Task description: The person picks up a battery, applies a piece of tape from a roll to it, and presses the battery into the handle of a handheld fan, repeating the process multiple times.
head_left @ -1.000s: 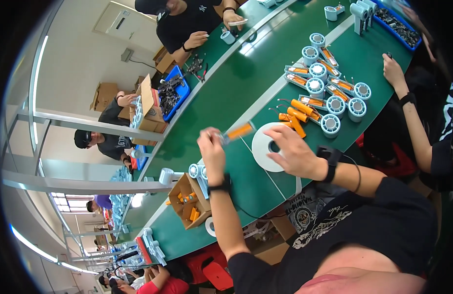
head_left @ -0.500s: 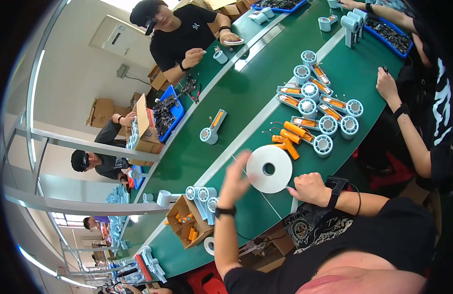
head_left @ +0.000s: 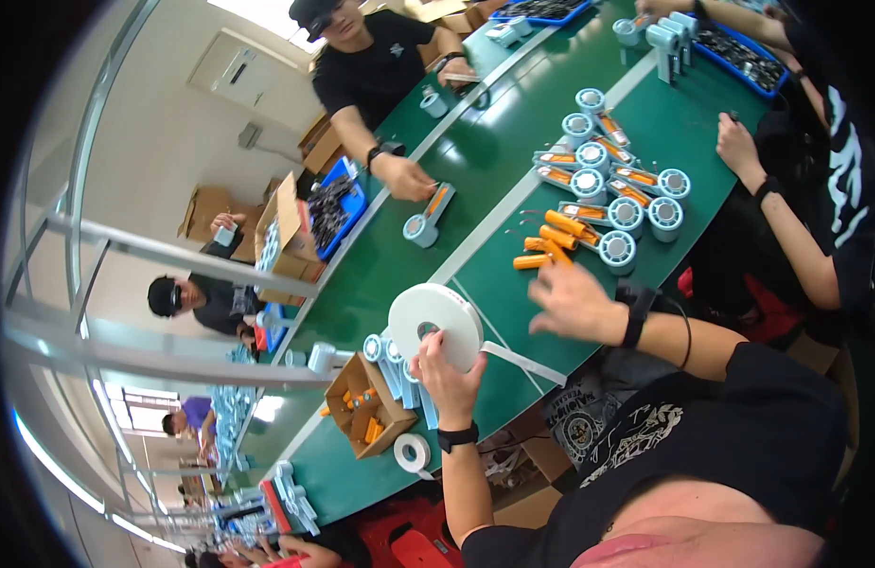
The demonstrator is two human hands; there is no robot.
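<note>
Head view: large white tape roll point(head_left: 428, 305) just lifted off tabletop point(head_left: 502, 305), so it's one-handed now: left hand point(head_left: 449, 383) fingers grip it near the core, roll at 12 o'clock. Tape tail point(head_left: 524, 361) at roll's 4. Right hand point(head_left: 587, 305) unclenched, fingers spread; orange battery cells point(head_left: 532, 262) at its 11, contact unclear.
</note>
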